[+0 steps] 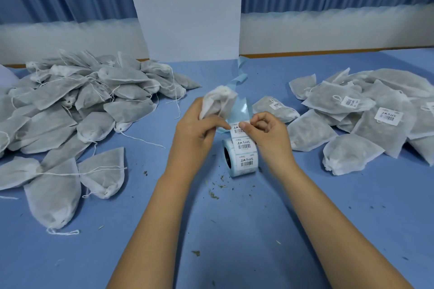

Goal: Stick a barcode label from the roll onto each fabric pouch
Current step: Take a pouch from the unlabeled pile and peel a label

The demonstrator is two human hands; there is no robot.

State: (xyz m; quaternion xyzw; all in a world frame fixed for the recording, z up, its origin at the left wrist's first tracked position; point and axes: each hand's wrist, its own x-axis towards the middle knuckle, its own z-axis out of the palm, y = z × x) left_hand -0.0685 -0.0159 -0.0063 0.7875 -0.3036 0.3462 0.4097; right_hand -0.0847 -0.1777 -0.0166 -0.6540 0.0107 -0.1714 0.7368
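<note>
Fingers (218,124) of the left hand (199,131) curl around a small white non-woven drawstring pouch (218,101), held above the desk, with the thumb bearing on the strip at the label's left edge. Fingers (249,127) of the right hand (267,131) pinch the right edge of the topmost white rectangular barcode label (238,128). How far it has lifted from its backing cannot be told.

- Blue cloth-covered desk (234,230): carries everything below.
- Left heap of grey-white filled pouches (82,101): no labels visible, loose drawstrings trailing.
- Right heap of like pouches (364,112): several show barcode labels.
- White-and-blue label roll (242,157): stands on the desk directly under the hands, strip drawn upward.
- Glossy pale-blue spent liner (239,105): rises behind the held pouch and trails toward the back of the desk.
- Dark herb crumbs (213,195): scattered just in front of the label roll.

Likely step: peeling the topmost label for the held pouch.

Hazards, as judgement:
- The freed label may fold onto itself or cling to the pinching thumb, since only one edge is held.
- An upward pull could tip or drag the light label roll.
- The held pouch is bunched in the left hand, so a label pressed onto creased fabric may wrinkle or lift.
- A drawstring or a crumb trapped under the adhesive would weaken the bond.
</note>
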